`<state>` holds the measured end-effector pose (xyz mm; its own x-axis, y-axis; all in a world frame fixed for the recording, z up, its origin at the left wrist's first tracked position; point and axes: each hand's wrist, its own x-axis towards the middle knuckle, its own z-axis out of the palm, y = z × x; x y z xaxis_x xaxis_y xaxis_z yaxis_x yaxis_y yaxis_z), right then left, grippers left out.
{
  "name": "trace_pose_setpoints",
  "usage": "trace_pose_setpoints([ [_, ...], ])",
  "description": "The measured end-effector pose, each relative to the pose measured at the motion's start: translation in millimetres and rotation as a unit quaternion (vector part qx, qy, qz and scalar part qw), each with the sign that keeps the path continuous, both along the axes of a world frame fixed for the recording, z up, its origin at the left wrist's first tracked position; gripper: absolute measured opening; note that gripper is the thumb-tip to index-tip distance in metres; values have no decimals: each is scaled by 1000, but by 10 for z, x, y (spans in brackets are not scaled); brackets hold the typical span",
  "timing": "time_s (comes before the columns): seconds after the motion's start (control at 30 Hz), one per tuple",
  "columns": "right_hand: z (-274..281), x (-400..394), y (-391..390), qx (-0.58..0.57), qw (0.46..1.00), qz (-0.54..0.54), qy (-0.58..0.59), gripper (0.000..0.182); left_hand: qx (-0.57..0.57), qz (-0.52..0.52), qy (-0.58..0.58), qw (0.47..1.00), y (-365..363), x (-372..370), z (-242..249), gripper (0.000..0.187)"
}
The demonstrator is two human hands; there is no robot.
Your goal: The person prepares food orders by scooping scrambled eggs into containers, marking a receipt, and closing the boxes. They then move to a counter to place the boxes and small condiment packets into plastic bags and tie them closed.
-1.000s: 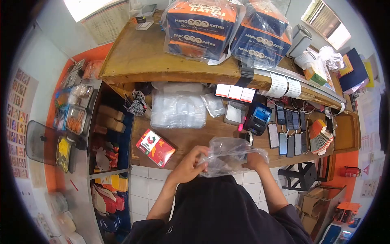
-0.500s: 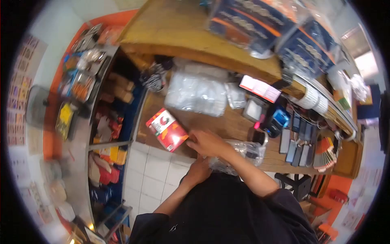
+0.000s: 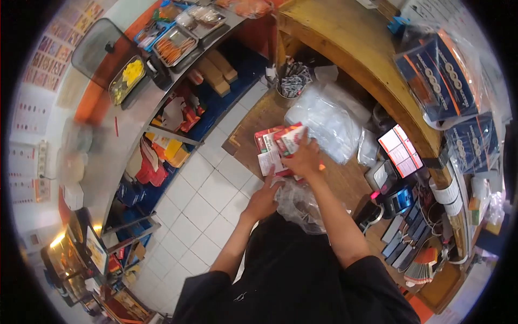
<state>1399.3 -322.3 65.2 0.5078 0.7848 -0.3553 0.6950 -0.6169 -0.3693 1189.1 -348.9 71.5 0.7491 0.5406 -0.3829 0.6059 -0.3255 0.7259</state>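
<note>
A clear plastic bag [image 3: 303,208] hangs at the table's near edge, against the dark shirt. My left hand [image 3: 262,201] is closed on the bag's left edge, just below some red and white boxes; the fingertips are partly hidden. My right hand [image 3: 305,160] grips a red and white box [image 3: 290,139] from its right side, fingers stretched along the edge. Beside and partly under it is another red and white box [image 3: 266,141], with a white printed face [image 3: 271,161] showing in front. Where one box ends and another begins is hard to make out.
The wooden table [image 3: 340,186] holds a stack of clear plastic bags [image 3: 326,121], a card reader [image 3: 398,200] and a row of dark handheld devices [image 3: 404,237]. A raised wooden shelf [image 3: 356,59] overhangs the back. To the left stands a metal counter [image 3: 162,81] with food trays.
My view has turned left. My right hand has moved from beside the red and white box onto it. My left hand stays near the bag. More than one box face now shows.
</note>
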Motion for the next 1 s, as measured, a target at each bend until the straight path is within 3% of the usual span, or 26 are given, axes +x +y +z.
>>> trace_pose_setpoints([
  [0.1,-531,646,-386,13,999,18,26,122,53,-19,-62,996,16,228,-718,76],
  [0.13,-616,756,-640,59,997,-35,-30,109,80,-22,-88,993,-73,292,-1103,76],
  [0.17,248,675,-639,-78,995,-65,6,110,114,18,-184,976,-199,382,-1387,75],
  [0.2,-103,885,-841,-111,987,-8,-116,112,49,-18,-55,997,-134,516,-996,73],
  [0.23,-518,1179,-1124,-65,990,8,-127,116,77,-26,-80,993,-199,630,-1175,66],
  [0.3,-820,1473,-1421,42,993,32,-105,118,50,-39,-93,994,-137,860,-1298,54],
  [0.33,-1084,1581,-1469,18,988,-19,-151,108,78,-27,-85,993,-82,821,-1047,54],
  [0.4,-392,1251,-1212,-129,970,39,-203,110,121,-33,-76,989,-30,824,-840,54],
  [0.5,-664,999,-702,162,982,71,-67,98,147,-27,-82,985,-40,762,-799,54],
  [0.6,-685,452,-25,65,983,128,115,80,124,32,-121,984,-152,665,-904,47],
  [0.7,167,-462,241,-112,977,178,-47,79,111,59,-89,988,-215,504,-1004,36],
  [0.8,-791,-281,219,19,990,138,25,93,145,37,-68,986,-370,223,-703,32],
  [0.87,-1014,-360,246,32,995,93,-23,99,150,68,-88,982,-549,137,-642,32],
  [0.93,-980,-422,272,29,997,61,-32,106,76,64,-36,994,-668,60,-565,35],
  [1.0,-573,-652,324,14,999,42,2,112,36,55,-23,998,-741,-21,-471,41],
])
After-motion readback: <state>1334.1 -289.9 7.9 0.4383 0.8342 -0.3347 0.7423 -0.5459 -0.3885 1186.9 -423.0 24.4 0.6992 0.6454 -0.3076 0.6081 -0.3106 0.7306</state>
